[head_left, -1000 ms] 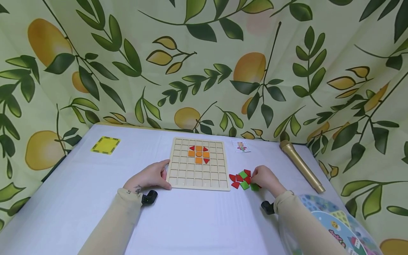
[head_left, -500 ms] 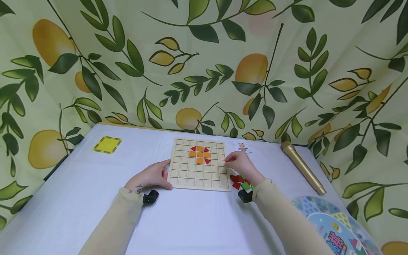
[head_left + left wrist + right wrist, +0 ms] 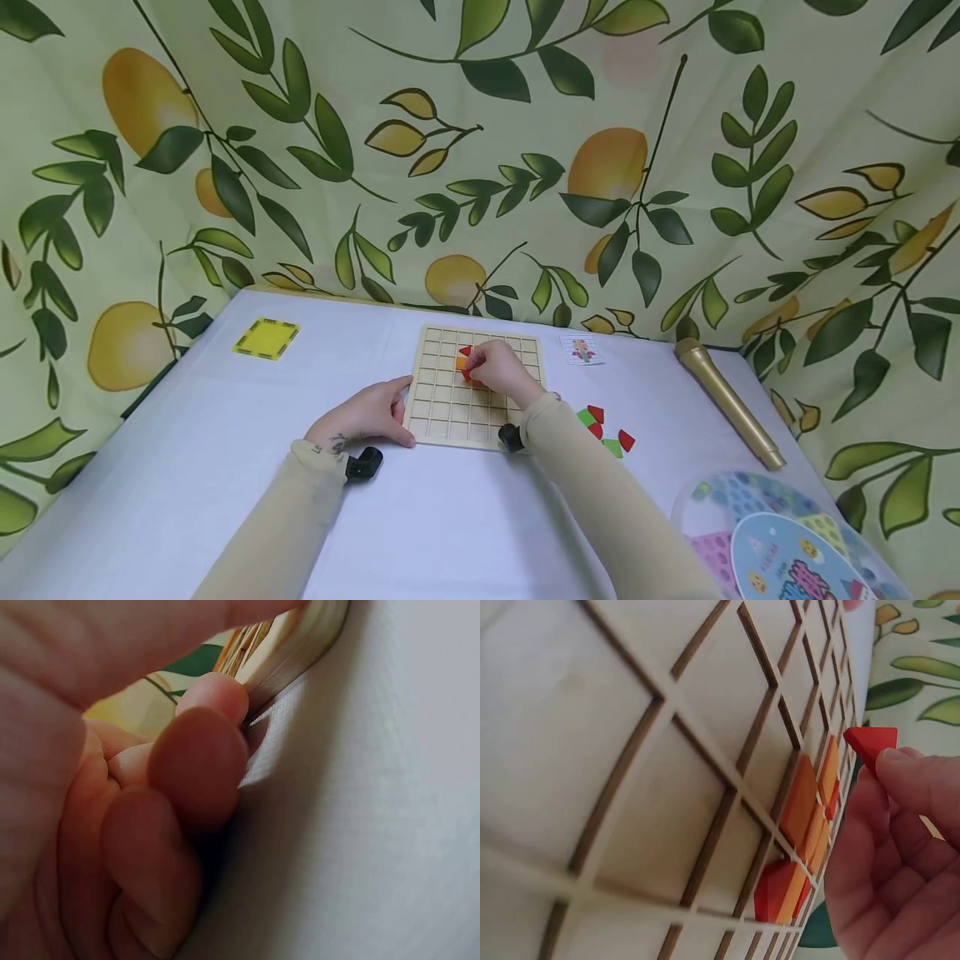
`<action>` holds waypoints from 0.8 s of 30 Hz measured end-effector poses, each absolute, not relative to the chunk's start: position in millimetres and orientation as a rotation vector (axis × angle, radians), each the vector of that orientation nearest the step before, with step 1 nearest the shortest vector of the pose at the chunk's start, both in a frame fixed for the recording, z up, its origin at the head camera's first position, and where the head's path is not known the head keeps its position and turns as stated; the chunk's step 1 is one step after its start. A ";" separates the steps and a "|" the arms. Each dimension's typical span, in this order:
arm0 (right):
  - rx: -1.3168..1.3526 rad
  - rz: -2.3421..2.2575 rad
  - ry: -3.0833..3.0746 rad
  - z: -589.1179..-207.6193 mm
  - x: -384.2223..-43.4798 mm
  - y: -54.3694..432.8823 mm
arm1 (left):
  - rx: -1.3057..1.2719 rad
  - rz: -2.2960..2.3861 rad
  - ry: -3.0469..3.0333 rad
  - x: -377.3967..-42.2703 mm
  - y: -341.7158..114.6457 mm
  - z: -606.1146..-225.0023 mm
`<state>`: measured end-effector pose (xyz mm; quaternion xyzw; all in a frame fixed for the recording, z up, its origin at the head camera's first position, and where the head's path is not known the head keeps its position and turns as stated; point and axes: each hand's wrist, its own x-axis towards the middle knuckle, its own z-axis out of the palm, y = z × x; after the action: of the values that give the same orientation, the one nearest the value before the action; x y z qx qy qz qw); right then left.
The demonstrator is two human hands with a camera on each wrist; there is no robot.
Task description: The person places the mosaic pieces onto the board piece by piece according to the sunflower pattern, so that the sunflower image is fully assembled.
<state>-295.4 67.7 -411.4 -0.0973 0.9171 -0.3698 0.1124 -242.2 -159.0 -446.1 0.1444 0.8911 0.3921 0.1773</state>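
Note:
A pale wooden grid board lies mid-table. My left hand holds its left edge, thumb near the front corner; in the left wrist view the other fingers are curled beside the board's rim. Over the board, my right hand pinches a small red piece between thumb and finger, clear of the grid in the right wrist view. Orange tiles and red tiles sit in the cells below; the hand hides some of them in the head view. Loose red pieces and green pieces lie right of the board.
Behind the loose pieces lies a small picture card. A gold microphone rests at the far right, with a round printed package nearer. A yellow square is at the back left. Leaf-patterned cloth hangs behind the table.
My right hand has moved left and away from the loose pieces to above the board, carrying a red piece. The left hand stays at the board's edge. The head view has shifted slightly.

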 end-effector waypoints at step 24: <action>-0.412 -0.733 2.860 -421.1 -296.4 54.0 | 0.444 1.102 2.533 -243.1 -158.7 -448.9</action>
<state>-296.4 54.0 -421.1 -0.1379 0.9563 -0.2450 0.0802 -243.1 -158.7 -448.9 0.1564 0.8921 0.3881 0.1708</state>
